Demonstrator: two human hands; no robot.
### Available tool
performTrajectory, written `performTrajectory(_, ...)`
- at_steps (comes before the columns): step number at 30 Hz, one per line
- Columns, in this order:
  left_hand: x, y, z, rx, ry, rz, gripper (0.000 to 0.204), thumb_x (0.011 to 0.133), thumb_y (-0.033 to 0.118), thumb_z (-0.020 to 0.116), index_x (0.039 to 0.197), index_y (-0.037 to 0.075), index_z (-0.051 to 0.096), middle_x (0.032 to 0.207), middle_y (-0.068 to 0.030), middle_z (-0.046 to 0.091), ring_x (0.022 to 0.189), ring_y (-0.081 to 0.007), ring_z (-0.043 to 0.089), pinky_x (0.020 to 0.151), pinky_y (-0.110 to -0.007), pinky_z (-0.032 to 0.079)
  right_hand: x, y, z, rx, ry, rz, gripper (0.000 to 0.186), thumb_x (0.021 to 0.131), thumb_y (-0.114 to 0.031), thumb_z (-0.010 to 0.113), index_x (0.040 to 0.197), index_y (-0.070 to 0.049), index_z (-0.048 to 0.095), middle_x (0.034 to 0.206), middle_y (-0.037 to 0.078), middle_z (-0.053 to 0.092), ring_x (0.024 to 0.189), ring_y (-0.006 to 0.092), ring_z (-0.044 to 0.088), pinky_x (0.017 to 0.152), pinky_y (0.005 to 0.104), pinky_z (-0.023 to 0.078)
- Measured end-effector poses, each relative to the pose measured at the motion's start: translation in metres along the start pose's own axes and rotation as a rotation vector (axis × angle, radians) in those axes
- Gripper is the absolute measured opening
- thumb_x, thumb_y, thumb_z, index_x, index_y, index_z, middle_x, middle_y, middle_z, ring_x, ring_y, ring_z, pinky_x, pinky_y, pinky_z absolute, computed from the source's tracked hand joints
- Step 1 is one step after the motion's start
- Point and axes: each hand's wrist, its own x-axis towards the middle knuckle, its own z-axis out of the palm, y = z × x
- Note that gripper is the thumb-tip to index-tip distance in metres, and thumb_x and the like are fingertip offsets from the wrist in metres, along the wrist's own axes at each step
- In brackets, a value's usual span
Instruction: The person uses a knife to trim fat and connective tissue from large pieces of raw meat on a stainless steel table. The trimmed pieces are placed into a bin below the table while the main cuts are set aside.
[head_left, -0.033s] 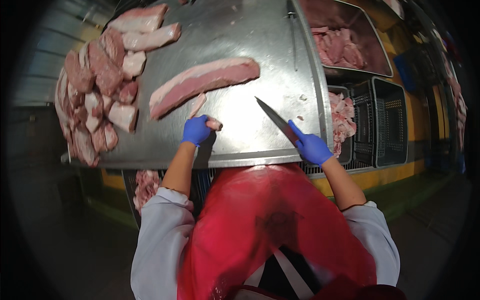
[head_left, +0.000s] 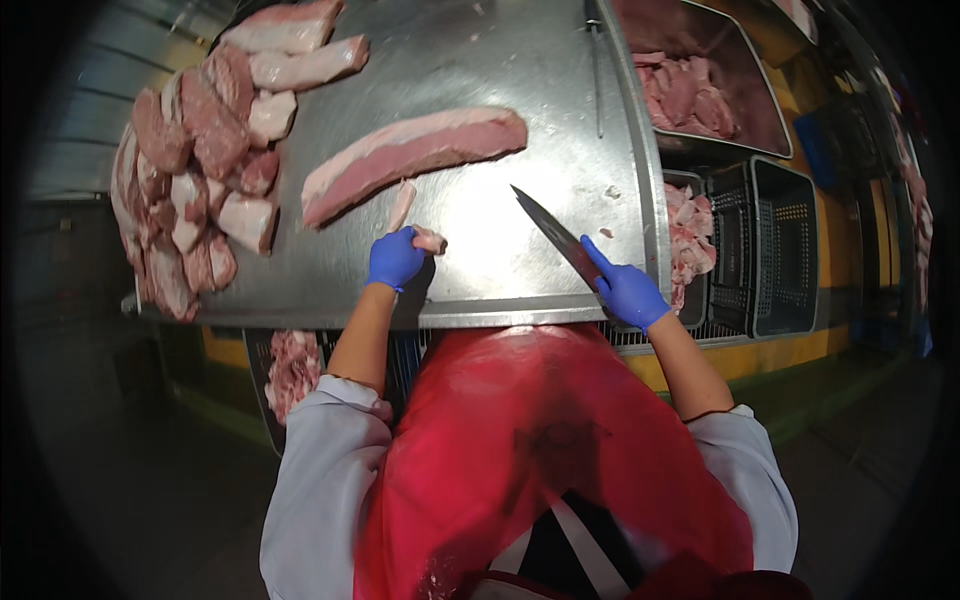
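Note:
My left hand point(head_left: 395, 260), in a blue glove, is closed on a small pink piece of meat point(head_left: 430, 241) above the steel table point(head_left: 470, 60), beside a thin pale strip point(head_left: 402, 205). My right hand point(head_left: 628, 293), also gloved, grips a long knife point(head_left: 550, 225), index finger stretched along it, tip pointing up-left. Between and above my hands lies a long slab of meat point(head_left: 410, 160) with a pale layer along it. A heap of meat chunks point(head_left: 200, 150) covers the table's left side.
Right of the table are a steel bin point(head_left: 690, 95) of meat, a grey crate of trimmings point(head_left: 688, 240) and a black perforated crate point(head_left: 785, 250). A thin metal rod point(head_left: 598, 90) lies at the table's upper right. Another container of trimmings point(head_left: 290, 380) sits below the front left edge.
The view has shifted slightly, so the table and meat appear a little higher. Both hands keep their holds.

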Motion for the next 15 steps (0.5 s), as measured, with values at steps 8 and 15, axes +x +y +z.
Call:
performTrajectory(8, -0.035, 0.036, 0.0, -0.326, 0.213, -0.045, 0.022, 0.091, 0.025, 0.056, 0.098, 0.006, 0.063, 0.089, -0.0257, 0.068, 0.084, -0.0457, 0.066, 0.075, -0.053, 0.054, 0.04, -0.053, -0.003, 0.01, -0.023, -0.152, 0.074, 0.096, -0.019, 0.053, 0.16, -0.03, 0.018, 0.082, 0.027, 0.067, 0.076, 0.0453, 0.066, 0.075, 0.0538, 0.053)
performTrajectory(15, -0.03, 0.06, -0.027, -0.195, 0.081, 0.012, 0.022, 0.09, 0.027, 0.059, 0.089, 0.005, 0.062, 0.081, -0.0222, 0.067, 0.077, -0.0423, 0.067, 0.067, -0.051, 0.052, 0.049, -0.045, -0.028, 0.006, 0.098, -0.164, 0.073, 0.096, -0.02, 0.053, 0.16, -0.031, 0.019, 0.081, 0.025, 0.068, 0.075, 0.0451, 0.066, 0.076, 0.0544, 0.052)
